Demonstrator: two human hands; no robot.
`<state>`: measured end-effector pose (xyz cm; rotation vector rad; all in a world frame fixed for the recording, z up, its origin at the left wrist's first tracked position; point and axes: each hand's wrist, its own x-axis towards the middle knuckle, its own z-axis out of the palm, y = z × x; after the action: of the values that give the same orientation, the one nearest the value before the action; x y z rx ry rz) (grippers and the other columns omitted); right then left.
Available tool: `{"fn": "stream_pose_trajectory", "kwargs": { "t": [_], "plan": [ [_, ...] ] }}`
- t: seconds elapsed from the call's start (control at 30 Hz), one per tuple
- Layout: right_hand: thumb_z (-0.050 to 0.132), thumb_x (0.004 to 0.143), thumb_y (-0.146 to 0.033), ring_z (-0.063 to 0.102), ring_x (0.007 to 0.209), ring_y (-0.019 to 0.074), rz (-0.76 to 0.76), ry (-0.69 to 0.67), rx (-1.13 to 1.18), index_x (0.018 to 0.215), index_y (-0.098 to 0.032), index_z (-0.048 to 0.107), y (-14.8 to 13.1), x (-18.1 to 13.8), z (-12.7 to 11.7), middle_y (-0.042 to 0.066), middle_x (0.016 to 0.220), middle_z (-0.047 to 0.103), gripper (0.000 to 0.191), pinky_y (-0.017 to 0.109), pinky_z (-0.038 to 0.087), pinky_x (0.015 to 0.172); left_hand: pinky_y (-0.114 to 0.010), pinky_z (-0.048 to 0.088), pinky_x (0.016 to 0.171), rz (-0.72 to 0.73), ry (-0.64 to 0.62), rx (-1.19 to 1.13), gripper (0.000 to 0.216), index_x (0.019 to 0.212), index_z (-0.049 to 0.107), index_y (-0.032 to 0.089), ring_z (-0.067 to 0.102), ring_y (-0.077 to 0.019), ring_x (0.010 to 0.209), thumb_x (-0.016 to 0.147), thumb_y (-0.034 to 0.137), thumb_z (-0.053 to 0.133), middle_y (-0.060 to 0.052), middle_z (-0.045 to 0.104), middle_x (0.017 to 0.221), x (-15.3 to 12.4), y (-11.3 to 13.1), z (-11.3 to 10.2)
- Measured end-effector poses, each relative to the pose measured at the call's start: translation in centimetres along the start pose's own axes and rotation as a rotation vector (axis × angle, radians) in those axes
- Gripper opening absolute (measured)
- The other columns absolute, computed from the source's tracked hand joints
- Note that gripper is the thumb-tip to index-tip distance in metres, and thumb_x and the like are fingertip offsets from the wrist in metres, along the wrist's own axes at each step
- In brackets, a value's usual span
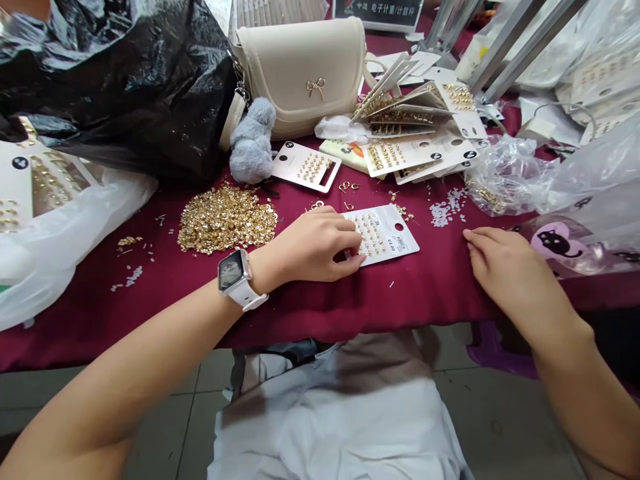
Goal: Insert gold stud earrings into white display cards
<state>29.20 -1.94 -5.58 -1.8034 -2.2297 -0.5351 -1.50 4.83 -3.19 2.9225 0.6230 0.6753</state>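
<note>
Hands well apart on the maroon cloth-covered desk (425,300), and the left hand (313,247) has its fingertips (356,261) on the lower edge of a white rectangular earring card (395,233) set with rows of gold studs. Can't tell if it's gripping! The right hand (515,273) rests empty on the cloth, fingers lightly curled. Just left of the left hand sits a loose heap of gold earrings (226,219), and a grey plush toy (253,141) lies beyond.
</note>
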Motion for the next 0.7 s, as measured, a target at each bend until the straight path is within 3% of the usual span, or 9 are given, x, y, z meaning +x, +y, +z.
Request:
{"fn": "stream_pose_trajectory", "kwargs": {
  "t": [0.2, 0.3, 0.4, 0.57, 0.7],
  "plan": [
    [0.046, 0.084, -0.013, 0.058, 0.071, 0.0297, 0.002, 0.033, -0.068, 0.081, -0.018, 0.064, -0.7, 0.7, 0.2, 0.014, 0.076, 0.066, 0.019, 0.042, 0.050, 0.068, -0.024, 0.038, 0.056, -0.102, 0.099, -0.026, 0.037, 0.057, 0.061, 0.016, 0.050, -0.0098, 0.054, 0.090, 0.026, 0.048, -0.002, 0.060, 0.058, -0.1, -0.8, -0.3],
    [0.045, 0.085, -0.015, 0.055, 0.071, 0.0295, 0.014, 0.076, -0.056, 0.078, -0.021, 0.061, -0.8, 0.4, 0.6, 0.013, 0.076, 0.063, 0.019, 0.041, 0.047, 0.067, -0.024, 0.038, 0.058, -0.087, 0.158, 0.044, 0.032, 0.060, 0.062, 0.015, 0.049, -0.0100, 0.056, 0.088, 0.024, 0.051, -0.002, 0.059, 0.059, -0.1, -1.1, -0.3],
    [0.046, 0.085, -0.015, 0.057, 0.077, 0.0299, 0.042, 0.103, -0.003, 0.088, -0.019, 0.064, -0.5, -0.1, 1.2, 0.015, 0.084, 0.066, 0.019, 0.042, 0.047, 0.071, -0.023, 0.038, 0.059, -0.107, 0.183, 0.055, 0.026, 0.065, 0.063, 0.015, 0.051, -0.0106, 0.061, 0.087, 0.022, 0.053, -0.002, 0.061, 0.064, 0.0, -1.2, -0.2],
    [0.043, 0.087, -0.021, 0.060, 0.089, 0.0314, 0.096, 0.151, 0.054, 0.111, -0.007, 0.065, 0.1, -0.2, 1.5, 0.020, 0.101, 0.066, 0.036, 0.042, 0.050, 0.080, -0.023, 0.039, 0.059, -0.130, 0.129, 0.061, 0.025, 0.068, 0.064, 0.015, 0.052, -0.0112, 0.063, 0.088, 0.023, 0.051, -0.002, 0.061, 0.067, 0.0, -1.3, 0.2],
    [0.041, 0.088, -0.021, 0.060, 0.081, 0.0296, 0.067, 0.093, 0.010, 0.100, -0.004, 0.070, 0.1, 0.1, 1.2, 0.017, 0.091, 0.069, 0.036, 0.041, 0.051, 0.076, -0.023, 0.038, 0.058, -0.164, 0.062, 0.037, 0.026, 0.069, 0.064, 0.015, 0.053, -0.0113, 0.063, 0.088, 0.024, 0.051, -0.002, 0.061, 0.068, -0.1, -1.2, 0.4]
  ]
}}
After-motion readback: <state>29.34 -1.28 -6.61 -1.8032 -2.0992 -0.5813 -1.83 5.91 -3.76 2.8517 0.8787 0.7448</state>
